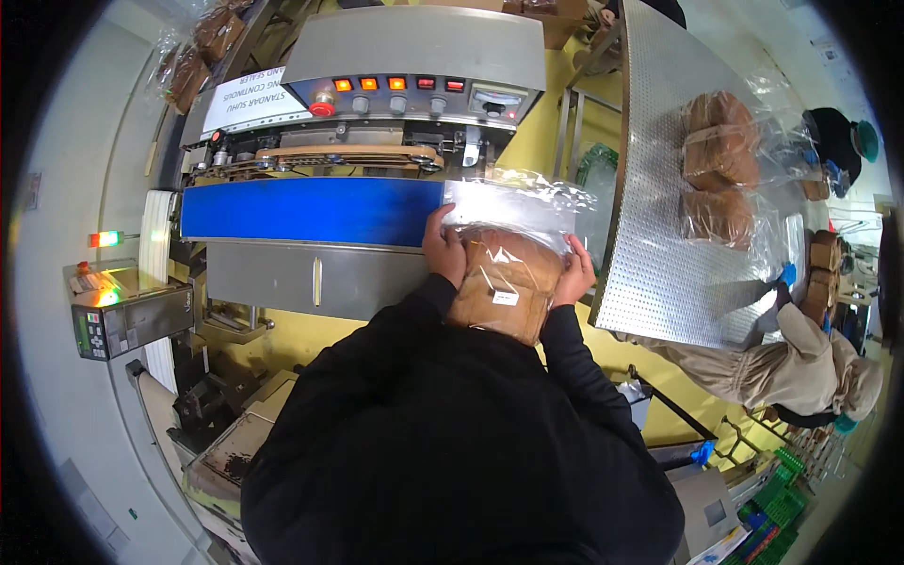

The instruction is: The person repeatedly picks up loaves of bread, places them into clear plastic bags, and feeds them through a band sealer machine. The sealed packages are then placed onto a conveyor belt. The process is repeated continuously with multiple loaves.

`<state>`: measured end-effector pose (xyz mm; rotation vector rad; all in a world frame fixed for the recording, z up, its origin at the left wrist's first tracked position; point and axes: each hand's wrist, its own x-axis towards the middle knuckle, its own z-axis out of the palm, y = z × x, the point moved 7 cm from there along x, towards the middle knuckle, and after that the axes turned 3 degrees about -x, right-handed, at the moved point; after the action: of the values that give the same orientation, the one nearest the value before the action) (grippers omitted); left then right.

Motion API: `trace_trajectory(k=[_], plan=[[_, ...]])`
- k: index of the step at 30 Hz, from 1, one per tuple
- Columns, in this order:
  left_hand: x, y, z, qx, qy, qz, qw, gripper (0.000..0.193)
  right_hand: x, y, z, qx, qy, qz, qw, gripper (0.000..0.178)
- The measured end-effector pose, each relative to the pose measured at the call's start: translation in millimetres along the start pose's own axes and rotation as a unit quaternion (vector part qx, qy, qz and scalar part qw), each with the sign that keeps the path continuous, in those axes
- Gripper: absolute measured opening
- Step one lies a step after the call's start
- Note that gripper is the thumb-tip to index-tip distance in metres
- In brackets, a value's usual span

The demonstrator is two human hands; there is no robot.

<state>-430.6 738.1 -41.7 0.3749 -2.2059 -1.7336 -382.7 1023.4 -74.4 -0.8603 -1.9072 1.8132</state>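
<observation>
Yellow floor (301, 348) shows beneath a workroom with one sealing machine (414, 42) at the top and one dimpled metal table (650, 207) on the right. The machine's panel carries five lit switches (396, 83), three orange and two red, along with three grey knobs (398, 103), one red stop button (322, 107) and one dial gauge (496, 101). One blue belt (311, 209) runs along its front. On the table I count three bagged loaves (720, 155), two close together and one just below them. One co-worker in beige clothing (810, 353) is beyond the table's lower edge, wearing blue gloves (787, 275).

The person's two hands share one loaf (508, 273) in one clear bag (527, 200). The loaf is held in front of the chest, just past the belt's right end, with the bag's flattened upper part reaching over that end. It is brown and blocky with a rounded top, and the glossy film over it shows bright reflections; one small white label (505, 298) sits on the near part. The left hand (446, 250) pinches the bag's left edge between thumb and fingers; the right hand (576, 271) grasps its right side.
</observation>
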Motion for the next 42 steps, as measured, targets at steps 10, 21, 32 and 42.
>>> trace_trajectory(k=[10,21,32,42], plan=[[20,-10,13,0.005,0.010,-0.025,1.000,0.034,20,-10,19,0.045,0.012,0.056,0.997,0.034],[34,-41,4,0.041,0.038,0.004,0.998,0.040,38,28,36,-0.008,0.008,0.054,0.999,0.030],[47,-53,3,0.024,0.031,-0.015,0.999,0.040,38,10,54,0.006,0.012,0.021,1.000,0.028],[68,-69,-37,0.043,0.100,-0.014,0.994,0.044,31,2,101,-0.002,-0.023,0.007,1.000,0.028]])
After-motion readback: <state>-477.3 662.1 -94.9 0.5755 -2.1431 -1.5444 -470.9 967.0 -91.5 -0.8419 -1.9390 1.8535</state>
